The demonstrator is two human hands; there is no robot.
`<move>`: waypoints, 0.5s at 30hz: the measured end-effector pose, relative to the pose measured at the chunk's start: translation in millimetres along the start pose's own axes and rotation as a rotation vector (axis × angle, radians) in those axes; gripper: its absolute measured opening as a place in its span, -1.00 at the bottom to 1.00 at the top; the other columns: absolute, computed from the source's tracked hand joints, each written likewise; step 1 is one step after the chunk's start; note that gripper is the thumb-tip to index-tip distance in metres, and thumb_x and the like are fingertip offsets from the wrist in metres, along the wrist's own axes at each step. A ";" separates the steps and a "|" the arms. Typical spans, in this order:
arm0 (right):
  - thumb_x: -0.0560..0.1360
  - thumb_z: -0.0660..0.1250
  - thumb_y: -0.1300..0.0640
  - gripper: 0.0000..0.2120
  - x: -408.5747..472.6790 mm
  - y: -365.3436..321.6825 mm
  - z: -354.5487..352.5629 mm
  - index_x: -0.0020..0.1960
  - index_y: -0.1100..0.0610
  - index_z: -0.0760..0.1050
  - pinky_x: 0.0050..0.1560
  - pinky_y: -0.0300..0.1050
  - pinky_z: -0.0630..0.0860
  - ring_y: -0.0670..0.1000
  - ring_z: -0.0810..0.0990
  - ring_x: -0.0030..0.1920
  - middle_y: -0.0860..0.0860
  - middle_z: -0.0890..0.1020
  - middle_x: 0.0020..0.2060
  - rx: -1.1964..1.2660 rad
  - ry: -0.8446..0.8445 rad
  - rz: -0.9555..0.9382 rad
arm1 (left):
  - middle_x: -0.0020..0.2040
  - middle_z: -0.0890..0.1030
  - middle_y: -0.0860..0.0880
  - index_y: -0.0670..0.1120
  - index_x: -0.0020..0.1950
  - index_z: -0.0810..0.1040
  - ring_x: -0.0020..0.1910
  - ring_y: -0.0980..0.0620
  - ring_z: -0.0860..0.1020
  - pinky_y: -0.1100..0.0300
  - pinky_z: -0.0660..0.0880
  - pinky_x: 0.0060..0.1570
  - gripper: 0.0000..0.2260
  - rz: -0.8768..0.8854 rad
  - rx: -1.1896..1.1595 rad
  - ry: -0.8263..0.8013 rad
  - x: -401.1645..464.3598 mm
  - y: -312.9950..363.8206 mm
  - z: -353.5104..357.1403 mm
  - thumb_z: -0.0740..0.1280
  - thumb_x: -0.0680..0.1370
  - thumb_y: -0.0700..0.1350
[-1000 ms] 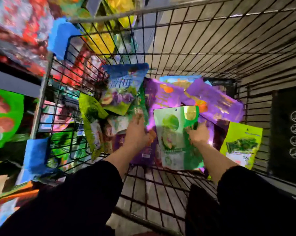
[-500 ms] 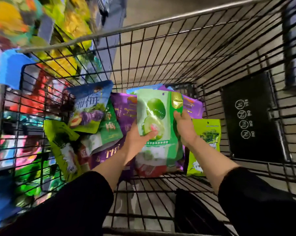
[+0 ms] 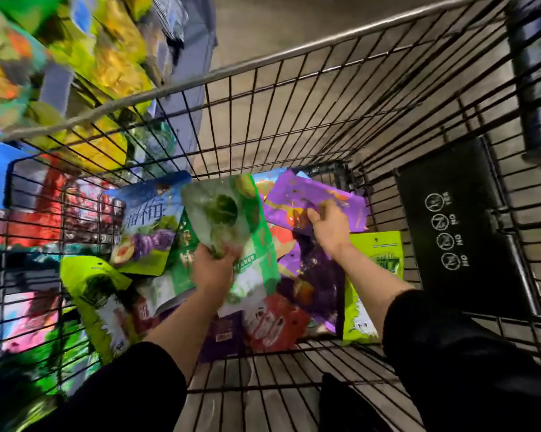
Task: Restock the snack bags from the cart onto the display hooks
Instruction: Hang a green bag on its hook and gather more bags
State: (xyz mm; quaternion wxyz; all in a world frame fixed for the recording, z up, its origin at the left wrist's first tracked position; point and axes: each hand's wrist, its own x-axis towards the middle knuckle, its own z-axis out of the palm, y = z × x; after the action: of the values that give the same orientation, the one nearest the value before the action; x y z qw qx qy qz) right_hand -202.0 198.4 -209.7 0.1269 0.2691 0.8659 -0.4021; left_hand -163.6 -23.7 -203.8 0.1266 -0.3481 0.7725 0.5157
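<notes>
Both hands were down in the black wire-mesh shopping cart [image 3: 309,98], each on a snack bag from the heap on its floor.

The left hand [image 3: 213,269] had its fingers closed on the lower part of a pale green glossy plastic pouch printed with green fruit [image 3: 222,210], held raised and tilted above the pile. The right hand [image 3: 328,226] rested on a purple foil-like pouch [image 3: 313,194] lying near the cart's far corner; whether its fingers had pinched it shut I could not tell. These pouches looked light, limp and slick, likely to fold or slip if held by the belly. A pinch at the stiffer sealed top edge, near the hang hole, would probably serve best for threading onto a hook. The blurred display of bright bags [image 3: 76,57] hung to the left.
</notes>
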 end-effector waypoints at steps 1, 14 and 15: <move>0.56 0.29 0.15 -0.73 10.7 2.7 -0.9 0.16 0.32 0.44 0.12 0.02 0.35 0.24 0.51 0.18 0.29 0.56 0.11 -0.092 -0.011 -0.023 | -0.13 0.66 -0.10 -0.01 -0.07 0.55 -0.17 -0.15 0.63 -0.10 0.59 -0.16 -0.69 -0.014 0.028 0.027 3.2 -1.3 0.5 0.53 0.31 0.06; 0.26 0.43 -0.38 0.20 97.0 35.6 -6.4 0.57 0.04 -0.23 0.49 0.20 -0.15 0.13 -0.14 0.56 0.20 -0.08 0.55 -0.701 -0.341 0.105 | -0.01 0.61 -0.15 -0.15 0.09 0.49 0.00 -0.14 0.58 -0.04 0.55 0.03 -0.74 -0.101 0.014 0.048 21.0 -31.1 12.6 0.44 0.49 -0.08; 0.21 0.43 -0.42 0.24 96.7 35.7 -7.8 0.57 0.04 -0.22 0.49 0.22 -0.16 0.13 -0.12 0.56 0.21 -0.05 0.55 -0.720 -0.349 0.111 | -0.01 0.62 -0.17 -0.14 0.07 0.49 -0.01 -0.16 0.59 -0.09 0.56 0.05 -0.74 -0.115 0.012 0.046 22.2 -32.4 13.2 0.45 0.48 -0.07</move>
State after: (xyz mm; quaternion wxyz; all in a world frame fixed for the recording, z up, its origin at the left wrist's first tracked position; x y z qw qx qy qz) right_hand -261.3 258.5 -269.3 0.3799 0.1816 0.9009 -0.1051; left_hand -160.2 -28.4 -244.8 0.1406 -0.4031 0.7570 0.4946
